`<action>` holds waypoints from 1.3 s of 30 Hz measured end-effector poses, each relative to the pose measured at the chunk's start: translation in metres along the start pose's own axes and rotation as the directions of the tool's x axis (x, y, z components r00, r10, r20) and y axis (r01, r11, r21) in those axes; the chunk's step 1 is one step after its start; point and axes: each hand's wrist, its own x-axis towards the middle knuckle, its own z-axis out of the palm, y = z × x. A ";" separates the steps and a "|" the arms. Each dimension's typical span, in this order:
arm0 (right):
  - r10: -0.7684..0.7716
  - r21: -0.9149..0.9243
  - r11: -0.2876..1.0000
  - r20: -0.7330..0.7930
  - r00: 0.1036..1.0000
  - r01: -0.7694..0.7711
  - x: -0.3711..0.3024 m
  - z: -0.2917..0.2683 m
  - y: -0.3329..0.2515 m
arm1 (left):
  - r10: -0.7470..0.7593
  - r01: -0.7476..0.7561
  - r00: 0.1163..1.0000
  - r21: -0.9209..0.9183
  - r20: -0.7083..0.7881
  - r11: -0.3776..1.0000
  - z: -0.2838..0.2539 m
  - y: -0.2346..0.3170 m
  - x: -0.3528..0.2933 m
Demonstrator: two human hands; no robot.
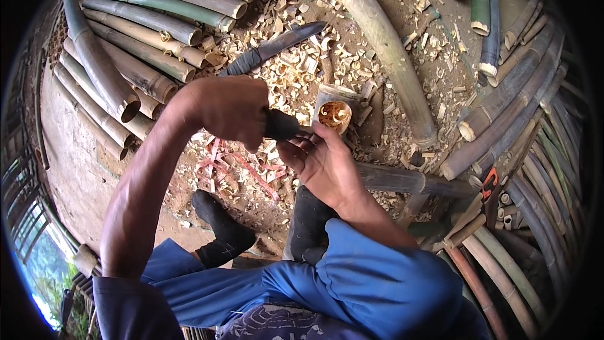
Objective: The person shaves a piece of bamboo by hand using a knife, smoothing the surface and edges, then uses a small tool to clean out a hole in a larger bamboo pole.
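Note:
My left hand (pixel 229 110) is closed round a short dark object (pixel 280 124) whose kind I cannot make out. At that object's right end, the thumb and fingers of my right hand (pixel 330 167) come together and seem to pinch it. Just beyond my right thumb is a bamboo tube (pixel 335 115), its open end showing pale shavings inside. A large knife (pixel 277 45) with a dark wrapped handle lies on the ground past my left hand. Pinkish-red strips (pixel 258 179) are scattered below my hands.
Pale wood shavings (pixel 286 72) cover the ground. Cut bamboo poles (pixel 157 22) are stacked at the far left, with more bamboo (pixel 509 97) along the right. One thick bamboo length (pixel 393 63) lies beyond the tube. An orange-handled tool (pixel 489 182) rests among the right-hand bamboo.

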 end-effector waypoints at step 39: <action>-0.057 0.216 0.976 0.341 0.938 -0.020 0.020 -0.056 -0.005 | -0.242 0.460 0.817 0.339 -0.523 0.820 0.055 0.119 0.016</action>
